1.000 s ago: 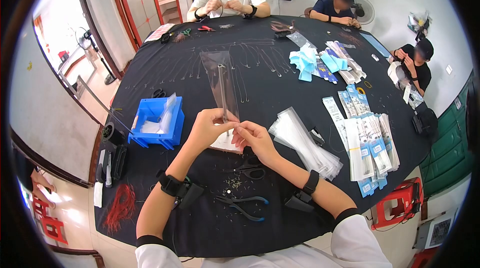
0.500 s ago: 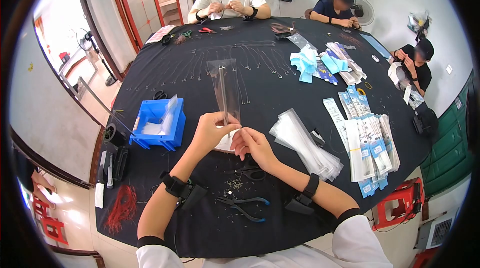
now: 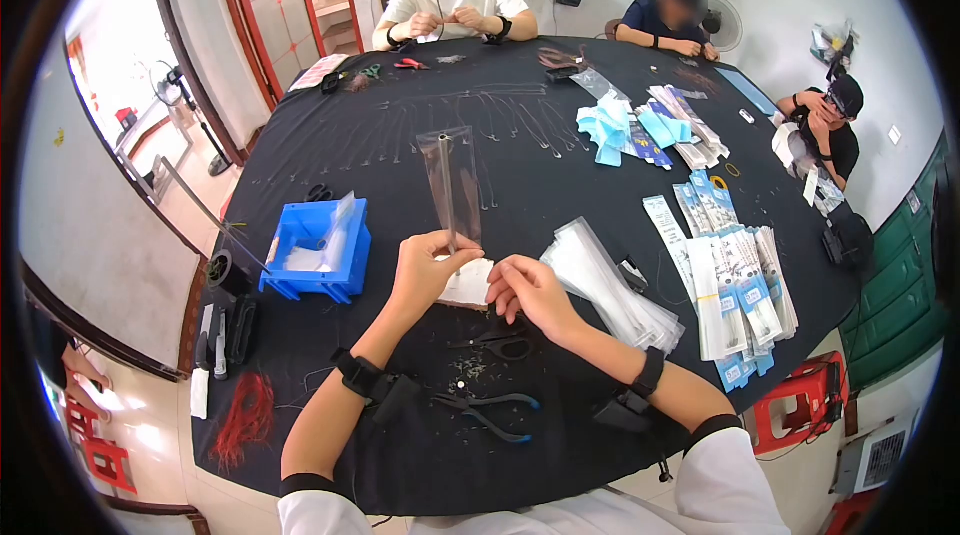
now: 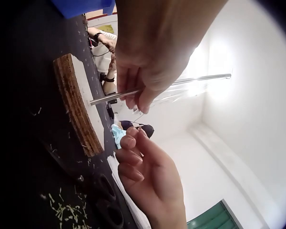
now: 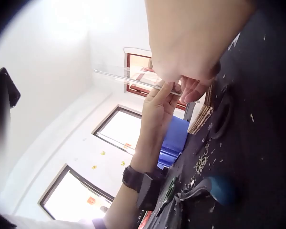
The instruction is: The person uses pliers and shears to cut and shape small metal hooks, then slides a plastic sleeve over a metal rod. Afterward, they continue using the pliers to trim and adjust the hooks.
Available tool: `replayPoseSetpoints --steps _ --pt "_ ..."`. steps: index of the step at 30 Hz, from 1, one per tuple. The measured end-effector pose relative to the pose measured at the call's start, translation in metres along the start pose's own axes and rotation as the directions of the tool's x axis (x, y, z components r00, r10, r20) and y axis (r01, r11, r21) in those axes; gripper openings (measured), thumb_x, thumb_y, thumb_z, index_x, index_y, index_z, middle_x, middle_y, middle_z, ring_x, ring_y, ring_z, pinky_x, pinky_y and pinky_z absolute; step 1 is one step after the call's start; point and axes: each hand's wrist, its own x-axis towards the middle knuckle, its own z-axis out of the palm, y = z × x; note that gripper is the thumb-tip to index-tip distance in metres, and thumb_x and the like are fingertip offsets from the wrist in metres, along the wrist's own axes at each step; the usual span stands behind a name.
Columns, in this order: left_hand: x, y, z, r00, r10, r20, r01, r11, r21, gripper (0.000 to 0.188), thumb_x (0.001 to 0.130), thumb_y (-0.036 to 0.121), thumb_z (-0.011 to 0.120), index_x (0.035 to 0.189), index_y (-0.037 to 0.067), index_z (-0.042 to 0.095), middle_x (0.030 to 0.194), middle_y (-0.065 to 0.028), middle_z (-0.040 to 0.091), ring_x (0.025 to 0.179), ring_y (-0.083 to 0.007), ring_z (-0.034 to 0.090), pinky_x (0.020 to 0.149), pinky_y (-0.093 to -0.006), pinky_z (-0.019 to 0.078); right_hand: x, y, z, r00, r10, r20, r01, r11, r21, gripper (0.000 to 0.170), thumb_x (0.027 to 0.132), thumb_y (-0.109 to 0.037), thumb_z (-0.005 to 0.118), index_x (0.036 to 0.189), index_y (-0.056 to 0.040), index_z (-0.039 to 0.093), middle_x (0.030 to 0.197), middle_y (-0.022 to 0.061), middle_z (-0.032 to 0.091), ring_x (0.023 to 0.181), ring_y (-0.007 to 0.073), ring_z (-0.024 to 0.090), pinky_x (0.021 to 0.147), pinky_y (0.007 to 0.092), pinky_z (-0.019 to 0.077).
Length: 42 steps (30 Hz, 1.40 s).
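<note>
A metal rod (image 3: pixel 446 180) stands upright on a small wooden block (image 4: pixel 74 102) with a white top. Around the rod hangs a clear plastic sleeve (image 3: pixel 464 190). Low on the rod, just above the block, my left hand (image 3: pixel 425 270) pinches the sleeve's lower end between thumb and fingers. My right hand (image 3: pixel 535 295) is a short way to the right, over the block's right side, fingers curled. Its thumb and forefinger tips (image 4: pixel 128 141) come together in the left wrist view; I cannot tell whether they hold a fine thread.
Scissors (image 3: pixel 505 345) and blue-handled pliers (image 3: pixel 490 410) lie nearer, among small clippings. A blue bin (image 3: pixel 345 280) stands left, clear sleeves (image 3: pixel 610 290) and printed packs (image 3: pixel 745 295) right. Beyond are rows of hooked lines (image 3: pixel 515 120). Red threads (image 3: pixel 243 420) lie front left. Other people sit around the table.
My right hand has moved away from my left, to the right and slightly nearer me. The left hand keeps its hold at the rod. The sleeve's top sits a little lower around the rod.
</note>
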Motion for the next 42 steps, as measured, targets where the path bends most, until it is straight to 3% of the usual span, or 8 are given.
replayPoseSetpoints --steps 7,11,16,19,24,27,33,42 --pt "-0.001 -0.003 0.001 1.0 -0.004 0.025 0.004 1.0 -0.015 0.01 0.077 0.008 0.069 0.081 -0.002 0.068 0.077 -0.0049 0.067 0.072 -0.009 0.061 0.068 -0.0248 0.0479 -0.004 -0.074 0.002 0.973 -0.23 -0.001 0.222 0.941 -0.254 0.019 0.092 -0.021 0.053 0.098 -0.0028 0.056 0.085 0.0051 0.062 0.066 0.0086 0.056 0.052 0.0211 0.0444" --pt "-0.002 -0.004 0.001 0.998 0.029 0.05 -0.028 0.999 -0.022 0.011 0.078 0.008 0.068 0.082 -0.002 0.066 0.079 -0.0046 0.066 0.074 -0.0094 0.06 0.071 -0.0257 0.0475 0.011 -0.111 0.013 0.806 -0.59 0.049 0.53 0.683 -0.503 0.03 0.084 -0.021 0.065 0.107 -0.0049 0.055 0.092 0.0045 0.062 0.077 0.0108 0.057 0.063 0.0235 0.0456" --pt "0.0 -0.004 0.0 0.991 0.1 0.085 -0.102 0.994 0.03 0.01 0.078 0.006 0.066 0.083 -0.003 0.064 0.078 -0.0086 0.067 0.075 -0.0151 0.064 0.075 -0.0285 0.0494 0.039 -0.148 0.024 0.694 -0.691 0.201 0.654 0.489 -0.578 0.033 0.08 -0.027 0.069 0.103 -0.0055 0.058 0.093 0.0063 0.064 0.081 0.0157 0.058 0.071 0.0287 0.0449" --pt "0.002 -0.013 0.0 0.979 0.182 0.091 -0.181 0.983 -0.021 0.01 0.078 0.005 0.067 0.082 -0.003 0.064 0.078 -0.0084 0.067 0.075 -0.015 0.064 0.075 -0.029 0.0495 0.04 -0.162 0.028 0.701 -0.658 0.277 0.646 0.421 -0.637 0.02 0.079 -0.019 0.069 0.091 -0.0041 0.063 0.088 0.0033 0.065 0.083 0.0131 0.059 0.075 0.0273 0.0446" --pt "0.003 -0.011 -0.002 0.987 0.108 0.119 -0.109 0.994 0.001 0.009 0.078 0.004 0.066 0.083 -0.003 0.064 0.081 -0.0065 0.065 0.078 -0.0124 0.061 0.076 -0.028 0.0475 0.047 -0.17 0.03 0.691 -0.638 0.34 0.661 0.368 -0.654 0.015 0.08 -0.016 0.068 0.08 -0.0023 0.063 0.078 0.002 0.064 0.075 0.0115 0.059 0.073 0.0259 0.0459" --pt "0.004 -0.014 -0.001 0.99 0.096 0.107 -0.093 0.995 -0.026 0.01 0.078 0.005 0.067 0.083 -0.002 0.065 0.08 -0.0069 0.066 0.077 -0.0138 0.063 0.077 -0.0296 0.0487 0.048 -0.18 0.027 0.731 -0.541 0.415 0.657 0.397 -0.64 0.013 0.08 -0.015 0.068 0.081 -0.0024 0.063 0.074 0.0014 0.062 0.071 0.0101 0.058 0.07 0.0242 0.0462" --pt "0.004 -0.007 -0.002 0.991 0.052 0.122 -0.05 0.998 -0.025 0.007 0.078 0.004 0.066 0.081 -0.003 0.065 0.078 -0.0054 0.065 0.076 -0.0121 0.061 0.076 -0.0281 0.0476 0.05 -0.187 0.027 0.71 -0.531 0.463 0.672 0.313 -0.671 0.01 0.081 -0.011 0.067 0.079 -0.0018 0.063 0.069 0.001 0.061 0.067 0.0076 0.057 0.064 0.0228 0.0459" --pt "0.004 -0.007 -0.002 0.993 0.039 0.113 -0.037 0.999 -0.027 0.009 0.076 0.006 0.068 0.079 -0.001 0.066 0.075 -0.0064 0.066 0.073 -0.013 0.063 0.074 -0.0287 0.0486 0.048 -0.187 0.028 0.698 -0.541 0.469 0.689 0.331 -0.644 0.01 0.08 -0.011 0.067 0.079 -0.0017 0.064 0.069 0.0016 0.063 0.066 0.0079 0.058 0.065 0.0232 0.0468"
